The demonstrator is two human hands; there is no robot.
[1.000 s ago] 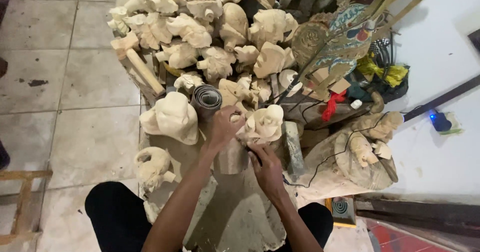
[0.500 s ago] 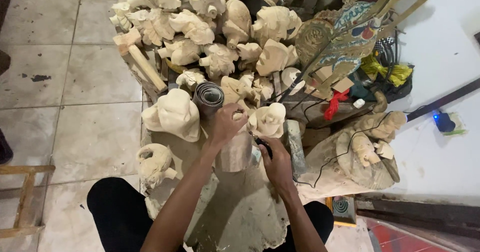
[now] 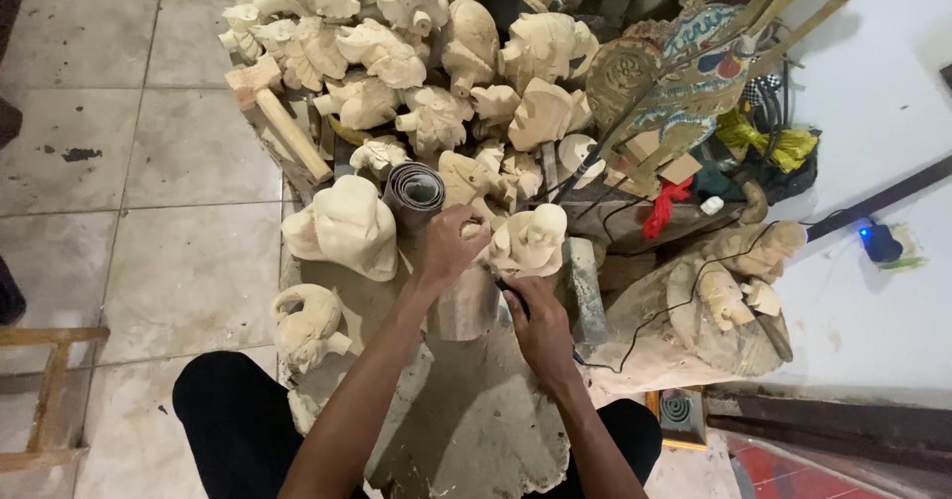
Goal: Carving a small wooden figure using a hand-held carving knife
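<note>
A tiled floor spreads out on the left, and across the top lies a big heap of pale unpainted wood carvings, with a wooden mallet at its left edge. Below the heap a rough, dust-covered worktop carries a large rounded carving, a smaller carving at its left rim and a roll of grey sandpaper. At the middle stands the small pale carving being worked. The left hand curls its fingers shut around the carving's left side. The right hand, just below it, is closed on a dark slim tool whose tip touches the carving's base.
</note>
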